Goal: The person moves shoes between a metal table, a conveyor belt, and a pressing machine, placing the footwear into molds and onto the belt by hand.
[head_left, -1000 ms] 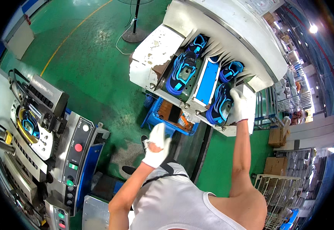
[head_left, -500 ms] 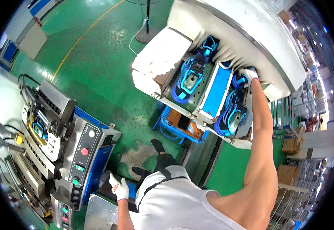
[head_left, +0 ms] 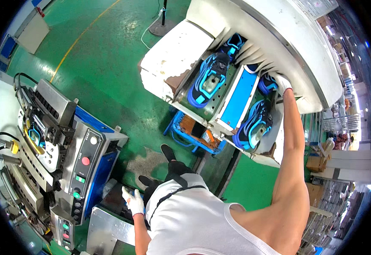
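Toward the upper right of the frame, a black-and-blue shoe (head_left: 267, 84) sits at the back of the white machine's (head_left: 317, 46) right lane, just before the pale flaps (head_left: 245, 53). The gloved right hand (head_left: 282, 83) is at its right side; with the fingers partly hidden, I cannot tell whether that grip is closed on the shoe or merely beside it. Sound handling would be a light hold, the sole kept level and any shift made along the lane, clear of the nearer shoe (head_left: 255, 125) and the blue-topped divider (head_left: 240, 97). Two more shoes (head_left: 209, 78) lie left of the divider. At the lower left of the frame, the left hand's (head_left: 133, 202) grip is open, nothing visible in it, near a metal surface (head_left: 109, 227); best kept off the control panel's (head_left: 81, 165) buttons.
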The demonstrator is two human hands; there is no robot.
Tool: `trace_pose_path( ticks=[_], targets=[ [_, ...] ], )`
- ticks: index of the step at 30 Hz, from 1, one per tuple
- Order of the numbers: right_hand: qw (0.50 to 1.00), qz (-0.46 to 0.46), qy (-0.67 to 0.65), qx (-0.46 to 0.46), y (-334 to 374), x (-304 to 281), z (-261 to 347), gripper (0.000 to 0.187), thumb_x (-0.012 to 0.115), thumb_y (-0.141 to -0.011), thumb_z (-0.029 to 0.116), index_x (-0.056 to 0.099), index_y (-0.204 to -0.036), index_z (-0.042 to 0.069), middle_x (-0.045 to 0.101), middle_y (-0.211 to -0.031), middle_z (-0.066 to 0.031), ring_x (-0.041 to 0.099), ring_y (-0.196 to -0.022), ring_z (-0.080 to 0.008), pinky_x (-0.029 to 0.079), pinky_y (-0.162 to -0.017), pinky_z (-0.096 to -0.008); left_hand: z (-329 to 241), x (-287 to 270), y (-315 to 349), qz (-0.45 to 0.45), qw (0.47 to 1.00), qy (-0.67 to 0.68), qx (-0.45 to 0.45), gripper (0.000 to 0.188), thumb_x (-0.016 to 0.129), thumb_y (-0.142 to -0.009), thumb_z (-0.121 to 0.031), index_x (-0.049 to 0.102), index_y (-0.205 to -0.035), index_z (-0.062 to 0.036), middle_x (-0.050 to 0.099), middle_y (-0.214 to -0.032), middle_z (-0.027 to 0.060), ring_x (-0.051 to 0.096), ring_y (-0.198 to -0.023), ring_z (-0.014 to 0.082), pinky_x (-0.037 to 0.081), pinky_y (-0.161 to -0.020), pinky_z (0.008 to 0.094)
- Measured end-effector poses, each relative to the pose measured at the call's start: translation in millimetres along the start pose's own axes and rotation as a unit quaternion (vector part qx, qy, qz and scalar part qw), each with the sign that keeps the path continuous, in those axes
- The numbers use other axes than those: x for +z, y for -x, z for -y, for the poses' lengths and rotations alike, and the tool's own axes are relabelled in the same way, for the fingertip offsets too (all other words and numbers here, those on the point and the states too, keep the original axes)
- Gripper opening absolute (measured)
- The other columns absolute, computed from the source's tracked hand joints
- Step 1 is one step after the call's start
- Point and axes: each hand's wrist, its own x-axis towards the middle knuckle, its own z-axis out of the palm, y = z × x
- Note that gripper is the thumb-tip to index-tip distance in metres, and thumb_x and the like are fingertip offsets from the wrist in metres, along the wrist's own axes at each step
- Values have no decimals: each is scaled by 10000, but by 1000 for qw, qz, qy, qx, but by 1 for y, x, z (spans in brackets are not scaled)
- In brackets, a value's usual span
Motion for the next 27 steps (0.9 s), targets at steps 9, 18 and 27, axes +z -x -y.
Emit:
trace_pose_path(
  ticks=[9,18,27],
  targets=[
    [928,-299,167,-146,289,155,0,968,818,-782,404,391,-1529,-39,500,-1490,-307,487,-1395,-416,400,-1146,-428,23,13,-10,44,999,17,14,740,688,-930,-74,305,-1549,57,454,-1466,271,534,-1290,377,433,-1101,416],
    [924,-204,210,-247,222,137,18,888,792,-801,310,395,-1530,-4,536,-1461,-287,511,-1376,-398,410,-1137,-426,29,-11,-39,-9,998,31,-51,738,691,-932,-142,327,-1555,17,485,-1442,251,558,-1275,388,466,-1063,432],
    [840,148,29,-521,384,337,47,542,607,-1049,182,416,-1481,-85,525,-1466,-244,576,-1284,-302,546,-1050,-409,27,-28,58,-86,970,83,-212,668,646,-944,-360,453,-1491,-29,511,-1461,280,495,-1364,422,402,-1134,479]
  ],
)
